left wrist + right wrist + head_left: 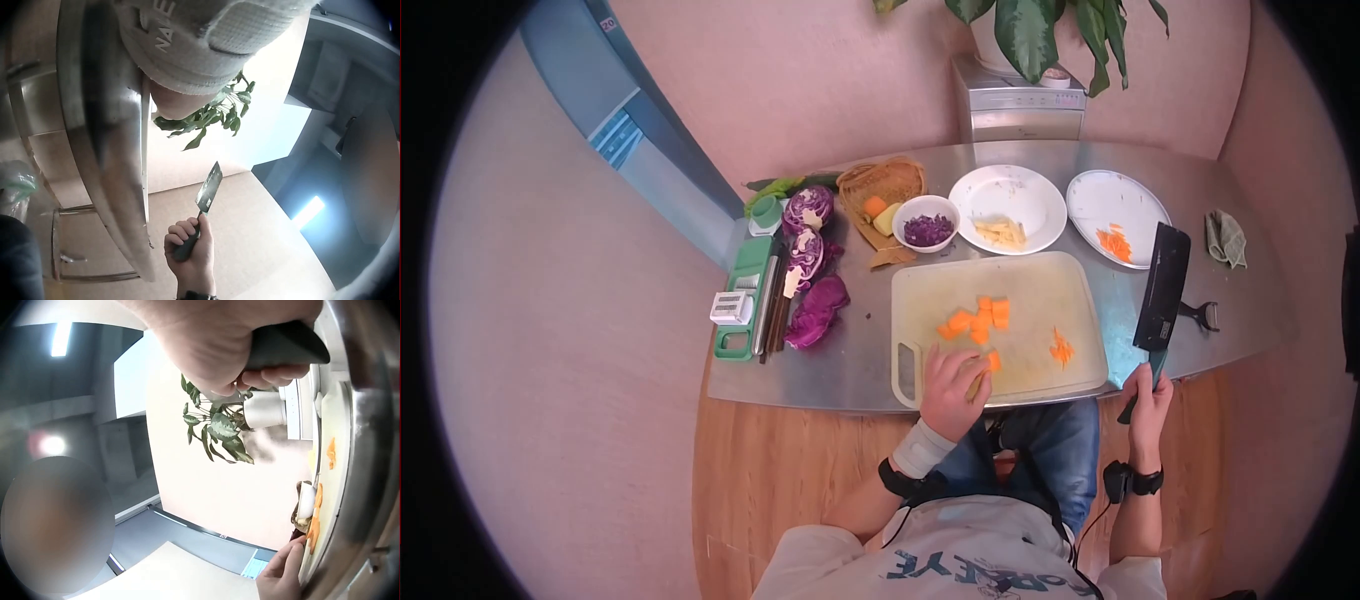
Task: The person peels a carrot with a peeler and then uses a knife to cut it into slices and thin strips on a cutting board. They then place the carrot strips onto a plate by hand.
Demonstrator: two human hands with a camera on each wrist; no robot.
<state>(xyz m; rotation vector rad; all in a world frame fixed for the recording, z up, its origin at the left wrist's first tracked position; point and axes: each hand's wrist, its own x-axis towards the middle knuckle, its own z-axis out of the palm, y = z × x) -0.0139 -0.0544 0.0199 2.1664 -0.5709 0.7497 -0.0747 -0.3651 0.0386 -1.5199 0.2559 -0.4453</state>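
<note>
In the head view, my left hand is over the front edge of the cutting board, its fingertips pinching an orange carrot piece. The right wrist view shows the left thumb and fingers together at the carrot on the board's edge. Several carrot chunks lie just beyond, and thin carrot strips lie on the board's right side. Right of the board, my right hand grips the dark handle of a cleaver, blade raised and pointing away from me. The left wrist view also shows the cleaver held up.
Behind the board stand a bowl of shredded purple cabbage, a plate with pale strips and a plate with carrot strips. Cut cabbage and a green slicer lie left. A peeler and cloth lie right.
</note>
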